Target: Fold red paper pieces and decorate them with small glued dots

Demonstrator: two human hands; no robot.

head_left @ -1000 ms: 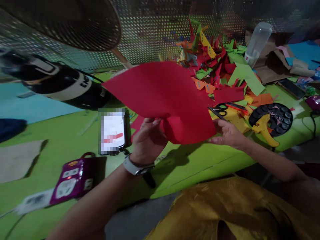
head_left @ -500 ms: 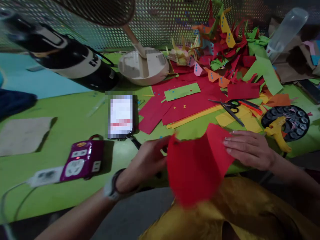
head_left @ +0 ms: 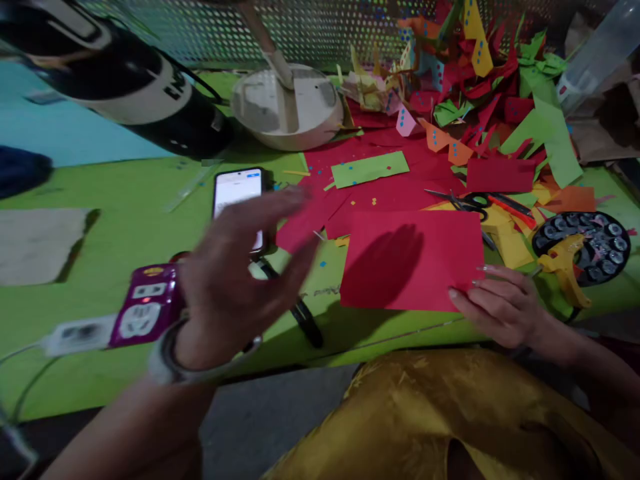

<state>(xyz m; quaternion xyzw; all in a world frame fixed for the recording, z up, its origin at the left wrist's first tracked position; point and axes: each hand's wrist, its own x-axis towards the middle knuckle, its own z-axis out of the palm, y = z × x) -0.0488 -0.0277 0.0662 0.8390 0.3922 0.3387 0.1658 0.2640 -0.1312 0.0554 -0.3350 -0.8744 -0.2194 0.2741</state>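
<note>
A sheet of red paper [head_left: 440,250] lies flat near the table's front edge, and a shadow falls across it. My right hand [head_left: 505,303] grips its lower right corner, thumb on top and fingers bent. Raised to the left of the sheet, my left hand [head_left: 235,273] is open and empty, thumb and fingers apart, somewhat blurred by motion. Behind that hand is a lit phone [head_left: 239,183], partly covered by it. Scissors [head_left: 473,203] and an orange-red cutter [head_left: 513,210] lie beyond the sheet's upper right corner.
A purple power block [head_left: 145,307] with a white plug stands at left, near a large black bottle [head_left: 170,100]. Behind are a round white base [head_left: 287,110] and a heap of cut coloured paper [head_left: 480,93]. A yellow glue gun [head_left: 567,263] rests by a round black tray [head_left: 607,247].
The red paper was bent up between both hands; now it lies flat on the table. My left hand has let go and moved up and left, while my right hand keeps its corner.
</note>
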